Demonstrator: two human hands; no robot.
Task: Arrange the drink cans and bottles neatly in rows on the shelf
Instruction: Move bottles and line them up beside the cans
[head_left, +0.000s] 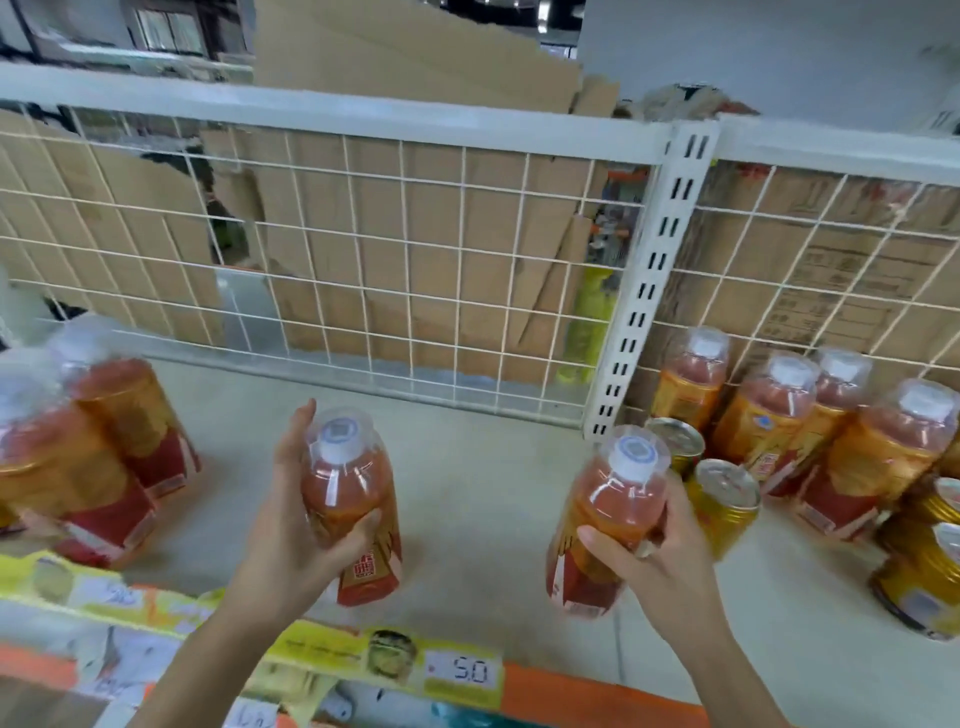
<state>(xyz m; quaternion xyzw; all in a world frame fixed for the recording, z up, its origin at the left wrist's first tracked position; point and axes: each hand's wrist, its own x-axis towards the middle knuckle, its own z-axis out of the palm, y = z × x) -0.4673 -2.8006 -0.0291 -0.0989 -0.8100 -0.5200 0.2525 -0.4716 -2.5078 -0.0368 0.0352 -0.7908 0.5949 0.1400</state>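
Two orange drink bottles with white caps are in the hands over the middle of the shelf (467, 467), towards its front edge. The left hand (301, 525) grips the left bottle (353, 499) round its body, thumb across the front and fingers curled behind. The right hand (660, 556) wraps the right bottle (605, 519) in the same way. Both bottles lean a little. I cannot tell whether their bases touch the shelf or hang just above it.

To the left stands a tight cluster of bottles (104, 431). To the right a looser group of bottles (779, 415) stands near the wire mesh back (415, 260), with gold cans (722, 499) mixed in. The nearest can is just beside the right bottle and the fingers holding it.

The likeliest slip is on that side: a sideways sweep of the right hand could knock the can into its neighbours. The bottles are tall and narrow, so one let go while tilted, or placed near the front lip above the price strip (457, 670), could topple forward. A slick wrapper in a one-handed grip may also slide.
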